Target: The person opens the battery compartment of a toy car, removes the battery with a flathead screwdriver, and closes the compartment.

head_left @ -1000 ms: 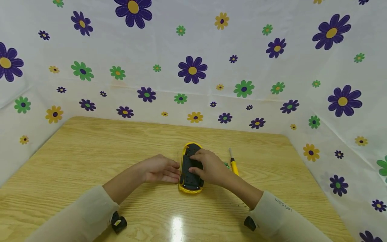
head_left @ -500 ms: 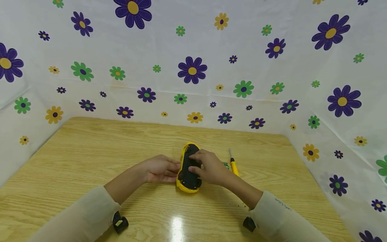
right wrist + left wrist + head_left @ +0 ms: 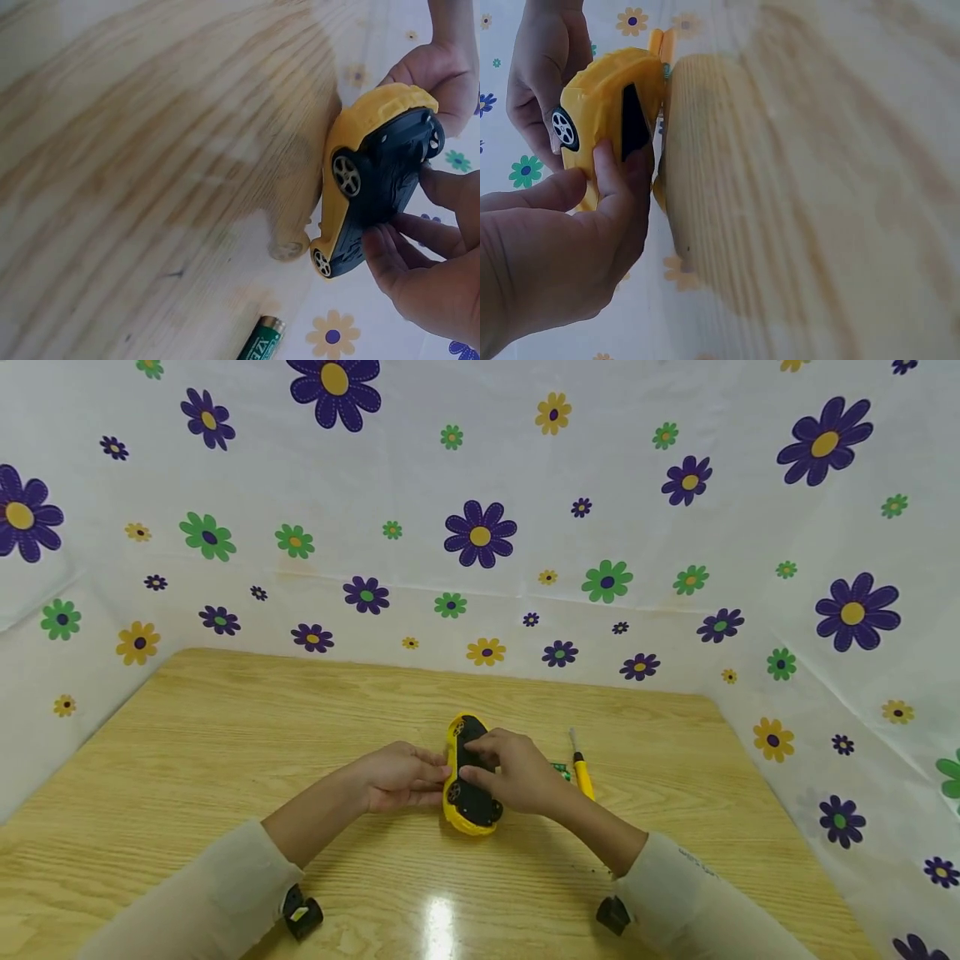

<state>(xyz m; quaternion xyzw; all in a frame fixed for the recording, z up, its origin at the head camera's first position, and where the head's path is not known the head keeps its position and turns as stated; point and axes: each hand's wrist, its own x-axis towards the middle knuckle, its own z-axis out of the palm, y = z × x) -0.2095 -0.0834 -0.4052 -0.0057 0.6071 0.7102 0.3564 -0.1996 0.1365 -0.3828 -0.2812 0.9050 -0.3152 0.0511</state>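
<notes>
A yellow toy car (image 3: 451, 810) with a black underside is tipped on its side near the middle of the table, its underside turned up and to the right. My left hand (image 3: 401, 777) holds the yellow body from the left; in the left wrist view its thumb and a finger lie on the car near a wheel (image 3: 565, 128). My right hand (image 3: 521, 774) has bent fingers and thumb on the black underside (image 3: 386, 184), gripping the car from the right. Whether it pinches a smaller part there is hidden.
A yellow-handled screwdriver (image 3: 582, 774) lies to the right of the right hand. In the right wrist view a green battery (image 3: 262, 337) is on the table. Small dark specks (image 3: 591, 871) lie near the right sleeve. A flowered cloth (image 3: 360, 518) stands around the table.
The car has rolled so its left side and wheels now show. My left fingers have closed in on the body, while the right hand has stayed on the underside.
</notes>
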